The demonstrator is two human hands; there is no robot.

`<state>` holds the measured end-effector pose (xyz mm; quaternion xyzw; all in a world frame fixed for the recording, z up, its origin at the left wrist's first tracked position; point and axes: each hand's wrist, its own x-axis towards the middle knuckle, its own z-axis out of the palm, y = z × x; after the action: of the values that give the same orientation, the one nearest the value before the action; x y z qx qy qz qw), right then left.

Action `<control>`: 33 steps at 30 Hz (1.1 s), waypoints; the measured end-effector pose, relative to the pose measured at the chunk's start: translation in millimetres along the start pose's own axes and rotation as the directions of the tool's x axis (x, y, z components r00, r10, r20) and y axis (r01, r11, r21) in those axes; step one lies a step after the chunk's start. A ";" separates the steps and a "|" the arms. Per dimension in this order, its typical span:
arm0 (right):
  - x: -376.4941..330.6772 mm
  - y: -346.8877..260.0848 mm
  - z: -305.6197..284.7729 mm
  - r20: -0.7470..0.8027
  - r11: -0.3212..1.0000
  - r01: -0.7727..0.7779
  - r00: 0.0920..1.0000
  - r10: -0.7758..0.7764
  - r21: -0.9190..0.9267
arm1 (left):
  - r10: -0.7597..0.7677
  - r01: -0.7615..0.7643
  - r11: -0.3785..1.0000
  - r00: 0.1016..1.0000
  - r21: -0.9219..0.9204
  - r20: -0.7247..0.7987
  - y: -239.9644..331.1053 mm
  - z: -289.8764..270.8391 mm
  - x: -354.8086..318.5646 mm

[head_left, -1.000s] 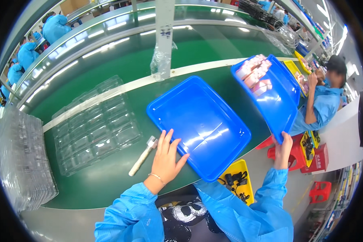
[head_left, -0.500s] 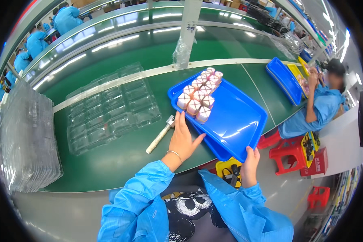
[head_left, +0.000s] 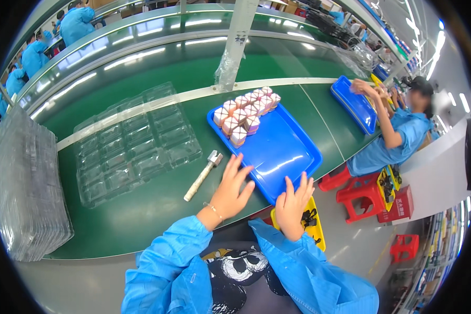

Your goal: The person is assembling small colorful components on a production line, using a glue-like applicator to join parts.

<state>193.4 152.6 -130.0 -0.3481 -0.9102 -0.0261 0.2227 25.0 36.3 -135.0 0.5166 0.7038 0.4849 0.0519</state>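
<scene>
In the head view we see a bright blue tray [head_left: 282,152], shallow and rectangular with a glossy floor and low raised rim, lying tilted across the near edge of the green conveyor table [head_left: 141,220]. Its far corner holds a tight cluster of small pinkish blocks [head_left: 244,112], packed in about 2 rows; the rest of its floor is bare. Our left hand [head_left: 231,189] lies open, fingers spread, on the table at the tray's near left edge. Our right hand [head_left: 294,201] is also open, fingers splayed, touching the tray's near corner and gripping nothing. A small metal-headed tool [head_left: 203,168] lies just left of the left hand, beside a clear plastic blister tray [head_left: 133,141].
</scene>
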 end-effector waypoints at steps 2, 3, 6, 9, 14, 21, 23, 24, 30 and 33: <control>17.4 -4.0 -15.4 0.002 0.993 0.048 0.999 -0.049 0.111 | 0.063 -0.050 0.993 0.990 -0.103 0.127 14.3 -16.5 -12.0; 31.4 -9.4 -22.4 -0.023 0.971 0.074 0.997 -0.071 0.227 | 0.078 -0.068 0.993 0.992 -0.100 0.097 22.4 -25.0 -17.0; 84.5 -43.9 -32.7 -0.099 0.798 0.217 0.976 -0.196 0.563 | 0.105 -0.107 0.989 0.994 0.105 0.019 25.1 -53.1 -30.4; 129.7 -86.3 -8.0 -0.017 0.779 0.105 0.993 -0.121 0.618 | 0.032 0.009 0.973 0.984 0.229 -0.177 25.4 -79.5 -35.5; 144.3 -94.3 32.8 -0.068 0.881 0.118 0.993 -0.098 0.458 | -0.093 0.163 0.954 0.958 0.250 -0.273 18.6 -119.4 -71.7; 109.0 -154.5 -39.4 -0.085 0.521 0.324 0.899 -0.429 0.790 | -0.187 0.247 0.959 0.921 0.140 -0.343 23.1 -142.8 -96.3; 90.9 -172.7 -39.5 -0.053 0.388 0.350 0.797 -0.601 0.853 | -0.175 0.237 0.962 0.917 0.137 -0.359 20.1 -138.6 -89.9; 82.4 -180.8 -38.3 -0.003 0.345 0.305 0.752 -0.659 0.888 | -0.163 0.226 0.965 0.915 0.134 -0.369 17.6 -137.3 -87.3; 70.7 -174.9 -9.9 0.081 0.378 0.296 0.685 -0.724 0.877 | -0.476 0.476 0.876 0.829 -0.076 -0.295 -10.8 -129.5 -112.9; 80.7 -159.5 5.5 0.081 0.482 0.611 0.564 -0.822 0.628 | -0.338 0.349 0.936 0.876 -0.031 -0.344 -20.1 -132.4 -118.3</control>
<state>35.2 83.3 -83.6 0.1530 -0.9621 0.2021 0.1003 -10.1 -138.9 -131.1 0.2915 0.7900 0.5393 0.0052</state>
